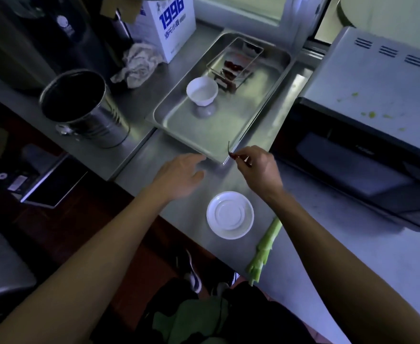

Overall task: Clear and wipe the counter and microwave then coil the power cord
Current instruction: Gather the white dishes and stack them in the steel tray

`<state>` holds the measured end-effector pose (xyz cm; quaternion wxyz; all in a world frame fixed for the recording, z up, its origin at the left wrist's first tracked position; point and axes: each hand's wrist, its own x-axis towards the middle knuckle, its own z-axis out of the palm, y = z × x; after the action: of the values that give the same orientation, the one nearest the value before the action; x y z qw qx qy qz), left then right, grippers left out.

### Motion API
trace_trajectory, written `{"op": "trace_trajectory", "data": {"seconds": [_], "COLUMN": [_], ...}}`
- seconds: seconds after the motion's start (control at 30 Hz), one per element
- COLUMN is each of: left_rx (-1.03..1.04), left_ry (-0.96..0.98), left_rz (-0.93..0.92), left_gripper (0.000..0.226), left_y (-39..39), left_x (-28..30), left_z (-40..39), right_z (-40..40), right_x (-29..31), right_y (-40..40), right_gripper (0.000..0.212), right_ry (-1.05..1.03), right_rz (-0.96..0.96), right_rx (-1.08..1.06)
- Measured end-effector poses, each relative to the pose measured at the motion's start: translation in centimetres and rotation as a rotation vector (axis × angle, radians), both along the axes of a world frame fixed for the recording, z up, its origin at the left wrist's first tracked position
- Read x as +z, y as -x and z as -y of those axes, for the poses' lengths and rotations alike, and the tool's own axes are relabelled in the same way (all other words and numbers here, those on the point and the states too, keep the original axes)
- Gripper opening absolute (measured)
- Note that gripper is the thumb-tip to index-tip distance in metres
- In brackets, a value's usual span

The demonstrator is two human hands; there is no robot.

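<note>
Item, grip: our right hand [256, 167] pinches a thin, dark red dried chilli [230, 152] between thumb and fingertips, held at the near corner of the shallow rectangular steel tray [199, 125]. Our left hand [181, 176] lies open, fingers relaxed, holding nothing, just beside the tray's near edge.

Item, in the tray: a small white ceramic bowl [202, 91]; a clear square container [233, 64] of red scraps.

Item, nearer us than the tray: a round white saucer [230, 214] and a pale green celery stalk [264, 249] on the brushed steel counter [328, 234].

Item, right of the tray: a grey microwave [377, 90], green specks on its top.

Item, left of the tray: a cylindrical steel pot [82, 108], a crumpled grey rag [137, 65].

Step, as we judge it: clearing. Next, dropping the chilli into the tray calls only for parting the fingers; wiping waits on the rag. No power cord seen.
</note>
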<state>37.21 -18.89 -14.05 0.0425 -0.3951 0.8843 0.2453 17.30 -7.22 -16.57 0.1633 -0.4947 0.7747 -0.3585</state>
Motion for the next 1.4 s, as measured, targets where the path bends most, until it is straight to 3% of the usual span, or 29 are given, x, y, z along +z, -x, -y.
{"op": "trace_trajectory", "data": {"seconds": [0.23, 0.53, 0.73, 0.9, 1.23, 1.4], "left_rx": [-0.056, -0.213, -0.310, -0.446, -0.460, -0.471], "left_ry": [-0.015, -0.042, -0.012, 0.049, 0.057, 0.020], "left_rz": [-0.020, 0.000, -0.049, -0.006, -0.054, -0.076], "left_gripper": [0.044, 0.044, 0.041, 0.040, 0.034, 0.034], "left_y": [3.3, 8.9, 13.9, 17.1, 20.2, 21.5], "left_x": [-1.4, -4.3, -3.2, -2.2, -3.2, -4.5], "left_z": [6.2, 18.7, 25.3, 29.3, 35.6, 37.5], "right_z": [4.3, 13.0, 19.2, 23.5, 32.2, 36.0], "right_x": [-0.3, -0.3, -0.9, -1.1, -2.6, -3.9], "right_y": [1.8, 3.9, 6.8, 9.1, 12.2, 13.8], "right_gripper": [0.015, 0.020, 0.024, 0.017, 0.013, 0.012], "right_ry": [-0.040, -0.093, -0.138, -0.132, -0.052, -0.164], "right_rz": [0.000, -0.029, -0.054, -0.028, -0.186, -0.207], "right_rx": [0.046, -0.135, -0.290, -0.354, -0.400, -0.369]}}
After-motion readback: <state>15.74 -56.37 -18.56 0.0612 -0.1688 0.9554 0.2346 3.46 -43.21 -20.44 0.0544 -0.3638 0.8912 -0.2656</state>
